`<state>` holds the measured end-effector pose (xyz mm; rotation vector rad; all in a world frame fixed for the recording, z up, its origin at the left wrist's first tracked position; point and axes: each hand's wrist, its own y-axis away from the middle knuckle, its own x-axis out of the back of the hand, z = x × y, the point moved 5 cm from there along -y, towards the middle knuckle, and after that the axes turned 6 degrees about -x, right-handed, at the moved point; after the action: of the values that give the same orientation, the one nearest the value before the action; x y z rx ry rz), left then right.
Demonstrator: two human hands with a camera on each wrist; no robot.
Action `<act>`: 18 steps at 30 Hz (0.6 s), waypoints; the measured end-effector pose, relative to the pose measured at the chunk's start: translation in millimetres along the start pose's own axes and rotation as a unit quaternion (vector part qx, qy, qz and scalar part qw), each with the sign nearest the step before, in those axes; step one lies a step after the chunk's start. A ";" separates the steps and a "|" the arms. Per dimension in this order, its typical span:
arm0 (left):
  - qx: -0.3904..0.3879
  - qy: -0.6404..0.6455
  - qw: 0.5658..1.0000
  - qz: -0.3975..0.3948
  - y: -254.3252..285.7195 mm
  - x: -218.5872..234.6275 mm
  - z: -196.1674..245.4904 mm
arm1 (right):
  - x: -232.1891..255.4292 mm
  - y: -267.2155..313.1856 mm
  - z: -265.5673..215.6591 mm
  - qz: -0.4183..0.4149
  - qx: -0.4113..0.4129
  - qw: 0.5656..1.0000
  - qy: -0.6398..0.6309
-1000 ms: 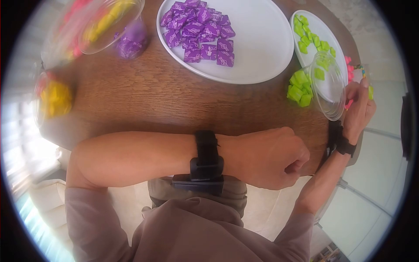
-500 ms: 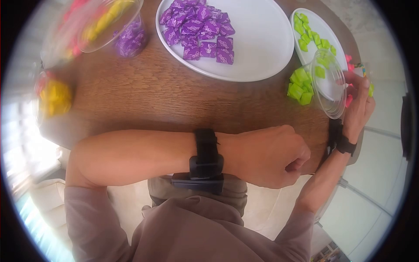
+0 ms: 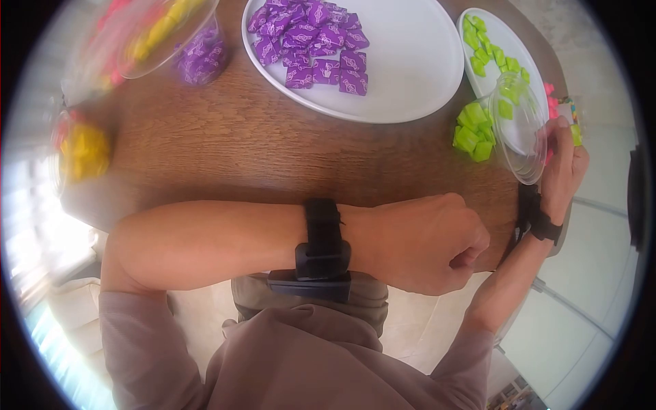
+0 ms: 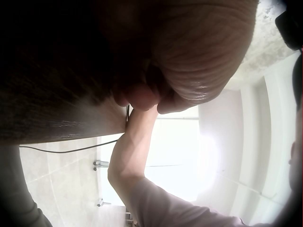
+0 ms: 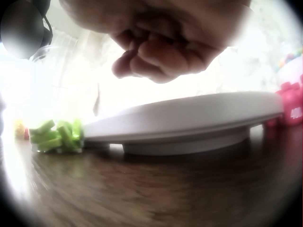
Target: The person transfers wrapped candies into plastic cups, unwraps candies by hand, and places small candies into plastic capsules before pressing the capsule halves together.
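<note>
At the far left of the table (image 3: pixel 205 143), a clear tub (image 3: pixel 63 154) holds yellow packets (image 3: pixel 89 150) and something red. Above it, a larger clear container (image 3: pixel 140 65) holds pink and yellow pieces, blurred. To its right stands a clear cup (image 3: pixel 202 58) of purple packets.

The big white plate (image 3: pixel 410 61) carries a heap of purple packets (image 3: pixel 301 37) on its left side, with a few laid edge to edge at the near side of the heap. Nearer the person, the left forearm, with a black strap (image 3: pixel 322 239) at the wrist, crosses in front of the table; the left hand (image 3: pixel 427 242) is closed in a fist, with nothing visible in it.

Farther right, green packets (image 3: pixel 473 131) fill the bottom of another clear tub (image 3: pixel 523 154). Just behind it, the small white plate (image 3: pixel 478 78) holds more green packets (image 3: pixel 499 59). The right hand (image 3: pixel 564 164) is beside that tub's rim, its fingers loosely bent, nothing visible in them. Pink items (image 3: pixel 551 101) are beyond the small plate's right edge.
</note>
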<state>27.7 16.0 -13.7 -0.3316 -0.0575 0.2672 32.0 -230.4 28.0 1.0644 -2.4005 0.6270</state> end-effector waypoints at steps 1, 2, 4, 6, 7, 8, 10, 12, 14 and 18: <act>0.000 -0.001 1.000 0.001 0.1 0.0 0.0 | 0.5 0.2 -0.9 -0.006 0.005 1.000 0.003; 0.000 -0.001 1.000 0.001 0.2 0.0 0.2 | -0.3 0.5 -0.5 -0.007 0.005 1.000 0.003; 0.011 -0.001 1.000 -0.006 0.2 -0.5 -0.3 | -0.8 1.4 -0.4 0.009 0.011 1.000 -0.006; 0.008 -0.001 1.000 -0.003 0.3 -1.2 -1.2 | -0.9 2.6 -1.4 0.017 0.007 1.000 0.002; 0.005 -0.002 1.000 0.000 0.3 -1.3 -1.3 | -0.5 2.9 -1.4 0.026 0.002 1.000 0.009; 0.006 -0.002 1.000 0.000 0.3 -1.4 -1.6 | -0.5 2.7 -0.8 0.025 0.002 1.000 0.009; -0.001 0.001 1.000 -0.002 -0.3 -0.9 -0.2 | 0.3 2.3 -0.2 0.026 0.014 1.000 -0.002; 0.004 0.002 1.000 -0.005 -0.1 0.5 1.0 | -0.7 3.7 -1.6 0.027 0.007 1.000 0.001; 0.009 0.003 1.000 -0.009 -0.1 1.4 1.5 | -1.1 3.7 -0.8 0.028 -0.002 1.000 0.005; 0.010 0.003 1.000 -0.013 -0.4 0.4 1.3 | -3.4 2.8 -2.4 0.023 -0.011 1.000 -0.012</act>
<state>28.1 16.2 -12.3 -0.3114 -0.0540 0.2408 32.5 -225.5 27.4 1.0160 -2.4528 0.6061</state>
